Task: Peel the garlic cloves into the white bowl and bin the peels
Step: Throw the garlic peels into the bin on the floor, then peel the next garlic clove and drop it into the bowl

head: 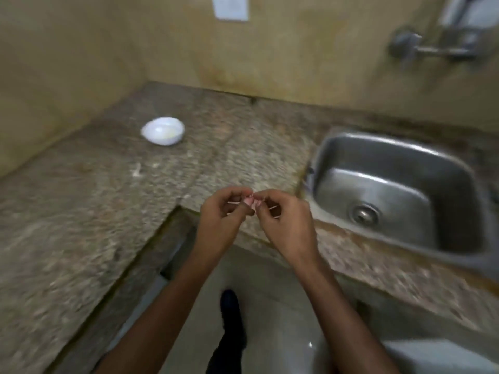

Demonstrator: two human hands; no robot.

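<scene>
A small pinkish garlic clove (251,201) is held between both hands above the counter's front corner. My left hand (224,214) pinches it from the left with curled fingers. From the right, my right hand (283,220) pinches it too. The white bowl (163,130) stands far back on the left of the granite counter, with something pale inside. A few pale peel scraps (136,170) lie on the counter in front of the bowl. The frame is blurred.
The granite counter (81,211) wraps in an L around me. A steel sink (391,190) is set in at the right, with a wall tap (432,47) above. A foot in a dark shoe (231,311) stands on the pale floor below. No bin is in view.
</scene>
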